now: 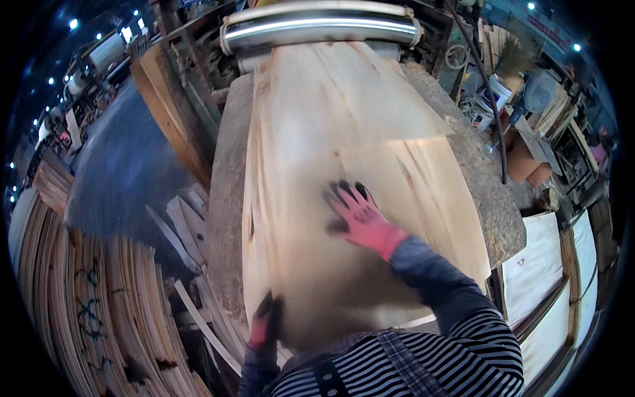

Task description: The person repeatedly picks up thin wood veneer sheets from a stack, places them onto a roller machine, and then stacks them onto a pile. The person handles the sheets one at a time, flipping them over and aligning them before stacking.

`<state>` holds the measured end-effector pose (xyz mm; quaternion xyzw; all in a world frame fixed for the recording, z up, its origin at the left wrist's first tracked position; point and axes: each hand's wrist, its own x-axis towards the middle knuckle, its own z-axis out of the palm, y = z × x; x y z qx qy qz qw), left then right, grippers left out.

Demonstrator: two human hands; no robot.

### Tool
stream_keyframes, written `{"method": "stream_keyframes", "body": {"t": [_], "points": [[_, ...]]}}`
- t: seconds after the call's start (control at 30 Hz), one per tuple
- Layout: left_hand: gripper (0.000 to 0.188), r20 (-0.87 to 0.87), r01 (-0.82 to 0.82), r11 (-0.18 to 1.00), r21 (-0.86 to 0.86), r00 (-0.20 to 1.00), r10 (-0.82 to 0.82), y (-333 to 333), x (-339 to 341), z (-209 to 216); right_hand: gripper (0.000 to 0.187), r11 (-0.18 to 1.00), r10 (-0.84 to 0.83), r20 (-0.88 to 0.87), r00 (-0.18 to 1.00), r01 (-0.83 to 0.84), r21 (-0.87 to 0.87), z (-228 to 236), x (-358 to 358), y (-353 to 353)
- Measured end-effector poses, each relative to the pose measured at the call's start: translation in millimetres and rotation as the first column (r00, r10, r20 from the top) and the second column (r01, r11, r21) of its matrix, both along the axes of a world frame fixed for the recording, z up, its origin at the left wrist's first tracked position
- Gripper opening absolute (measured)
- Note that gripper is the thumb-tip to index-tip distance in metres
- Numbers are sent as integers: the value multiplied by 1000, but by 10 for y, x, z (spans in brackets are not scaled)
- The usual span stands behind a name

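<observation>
A long, pale wood veneer sheet (423,185) lies in front of me, brown-streaked. Its far part, or another sheet overlapping it, runs up to a shiny metal roller (324,32). My right hand (360,221), in a pink glove with dark fingertips, rests on the middle of the veneer with its fingers spread, holding nothing. Near my body, at the veneer's near left edge, is my left hand (264,321), gloved alike. Its dark fingers look stretched forward and slightly apart, though blurred. The underside of that hand is hidden.
A worn grey table (228,192) carries the veneer. Stacked veneer (112,298) stands at the lower left, beside loose wood strips (188,225). A dark rod (493,99) rises on the right, near buckets and clutter. Large pale sheets (536,251) stand at the lower right.
</observation>
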<state>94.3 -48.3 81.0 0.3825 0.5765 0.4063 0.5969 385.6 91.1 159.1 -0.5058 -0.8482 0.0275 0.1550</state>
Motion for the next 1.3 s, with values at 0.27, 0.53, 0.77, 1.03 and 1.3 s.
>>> {"method": "stream_keyframes", "body": {"t": [0.27, 0.53, 0.77, 1.03, 1.3], "points": [[47, 362, 215, 966, 142, 898, -252, 153, 84, 705, 86, 943, 24, 235, 972, 56, -329, -91, 490, -2120], [65, -293, 493, 436, 753, 844, -449, -212, 526, 1220, 45, 837, -507, -194, 840, 534, 121, 88, 1242, -2671], [56, 545, 322, 939, 122, 769, -335, -370, -150, 1187, 45, 919, -349, 8, 937, 340, 199, 460, 531, -3027], [46, 527, -205, 906, 369, 850, -22, 568, -368, 53, 60, 976, -219, 106, 970, 219, 16, 733, -40, -1611], [61, -875, 296, 938, 181, 483, 16, 190, -259, -695, 57, 977, -158, 164, 974, 130, 168, 169, 138, -373]]}}
